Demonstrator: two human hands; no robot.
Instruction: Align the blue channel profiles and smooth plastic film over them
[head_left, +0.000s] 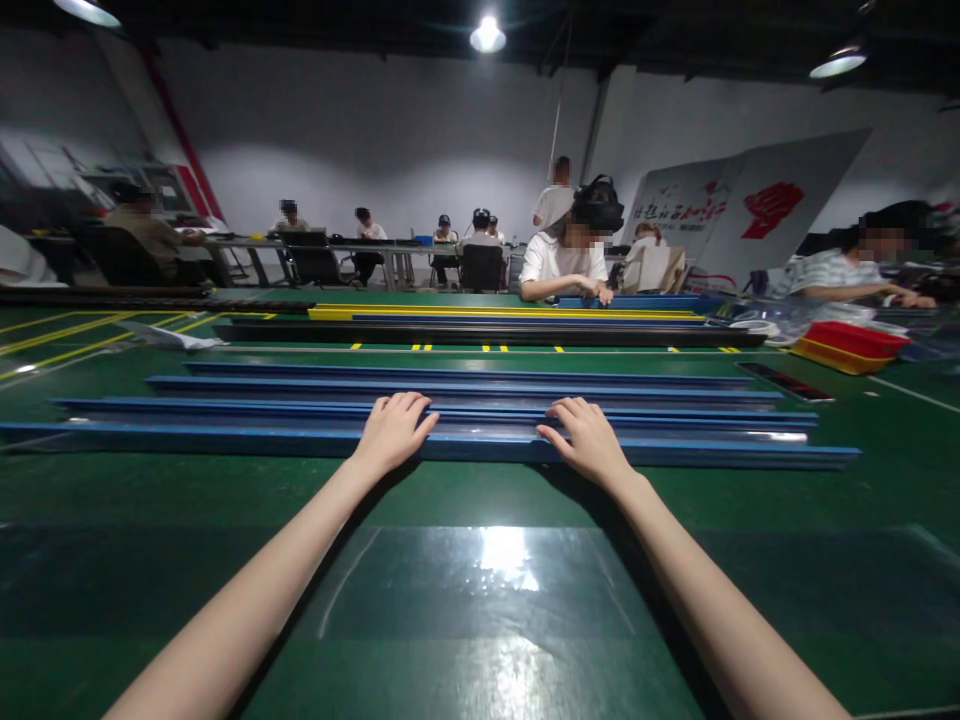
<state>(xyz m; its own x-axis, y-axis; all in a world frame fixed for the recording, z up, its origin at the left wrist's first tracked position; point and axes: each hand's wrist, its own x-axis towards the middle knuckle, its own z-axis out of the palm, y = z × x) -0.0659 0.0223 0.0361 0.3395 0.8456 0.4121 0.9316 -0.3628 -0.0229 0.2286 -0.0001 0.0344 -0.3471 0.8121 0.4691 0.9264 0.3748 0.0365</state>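
Several long blue plastic channels [225,440] lie side by side across the green table. My left hand [390,432] rests over the nearest channels, left of their middle, with fingers stretched forward and thumb held apart. To the right, my right hand [589,440] lies over the same channels in a mirrored pose, its thumb pointing inward. Both hands touch the blue pieces, and neither looks wrapped around one; the undersides of the fingers are hidden. A clear plastic sheet [472,590] lies flat beneath my forearms, reflecting the lamp.
Beyond the channels lie a long black strip [487,335] and a yellow strip [517,313]. A dark phone [784,382] and a red tray [855,345] are at the right. Across the table sits a co-worker [566,265]; another person [847,270] works far right.
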